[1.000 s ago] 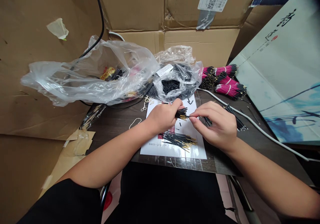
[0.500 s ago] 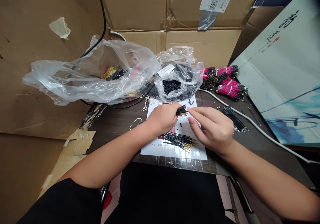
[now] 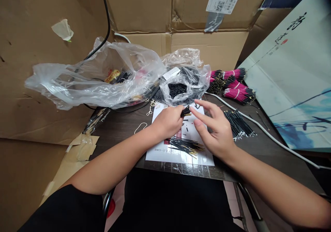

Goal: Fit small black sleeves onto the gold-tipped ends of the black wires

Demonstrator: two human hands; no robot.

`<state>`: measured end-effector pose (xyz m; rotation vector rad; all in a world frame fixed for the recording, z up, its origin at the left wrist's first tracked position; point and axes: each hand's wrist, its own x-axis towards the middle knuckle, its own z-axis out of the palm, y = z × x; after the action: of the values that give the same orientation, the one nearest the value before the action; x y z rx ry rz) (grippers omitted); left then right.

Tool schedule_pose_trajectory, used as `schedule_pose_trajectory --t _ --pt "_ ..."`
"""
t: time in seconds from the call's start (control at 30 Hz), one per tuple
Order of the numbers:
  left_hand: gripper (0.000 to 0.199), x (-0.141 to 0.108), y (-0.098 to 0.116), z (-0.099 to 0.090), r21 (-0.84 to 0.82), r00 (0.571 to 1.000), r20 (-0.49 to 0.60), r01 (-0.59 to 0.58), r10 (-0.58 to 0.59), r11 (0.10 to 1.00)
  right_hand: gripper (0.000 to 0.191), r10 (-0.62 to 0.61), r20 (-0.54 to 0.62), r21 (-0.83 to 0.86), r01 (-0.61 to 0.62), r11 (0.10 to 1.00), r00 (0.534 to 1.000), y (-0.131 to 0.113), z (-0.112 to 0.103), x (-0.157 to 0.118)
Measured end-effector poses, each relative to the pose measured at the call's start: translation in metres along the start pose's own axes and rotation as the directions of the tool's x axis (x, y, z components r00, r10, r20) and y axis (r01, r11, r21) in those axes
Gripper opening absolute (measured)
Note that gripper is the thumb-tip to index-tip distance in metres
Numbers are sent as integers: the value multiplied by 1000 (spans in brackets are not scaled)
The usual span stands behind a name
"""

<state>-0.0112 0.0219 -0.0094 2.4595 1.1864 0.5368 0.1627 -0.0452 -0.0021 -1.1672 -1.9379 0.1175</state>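
Lifting away from the wires, the right hand (image 3: 214, 128) now has its fingers spread open and empty, while the left hand (image 3: 168, 122) pinches a small black wire bunch (image 3: 185, 112) above a paper sheet (image 3: 191, 130); a loosened pinch could scatter them.

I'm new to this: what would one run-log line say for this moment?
left hand: pinching black gold-tipped wires | right hand: open, beside them | below: printed sheet
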Motion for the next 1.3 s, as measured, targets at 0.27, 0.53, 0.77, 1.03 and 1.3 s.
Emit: schedule_pose_trajectory --t 0.27,0.53,0.77,1.03,1.3 --pt "23 1 -3 -1 -301 992 -125 -53 16 952 19 114 211 -205 -70 976 971 27 2 7" --pt "34 1 0 0 -504 992 -89 -124 91 855 12 97 336 -252 -10 968 937 44 22 5" --pt "43 3 -1 -8 -550 987 -161 -85 -5 831 9 134 277 -339 -33 940 952 50 10 11" --pt "45 7 -9 -7 -724 973 -168 -12 -159 690 10 173 366 -366 -30 930 914 64 8 17" --pt "45 11 -17 -8 -784 953 -217 -42 -210 619 16 121 398 -326 17 945 909 63 12 16"
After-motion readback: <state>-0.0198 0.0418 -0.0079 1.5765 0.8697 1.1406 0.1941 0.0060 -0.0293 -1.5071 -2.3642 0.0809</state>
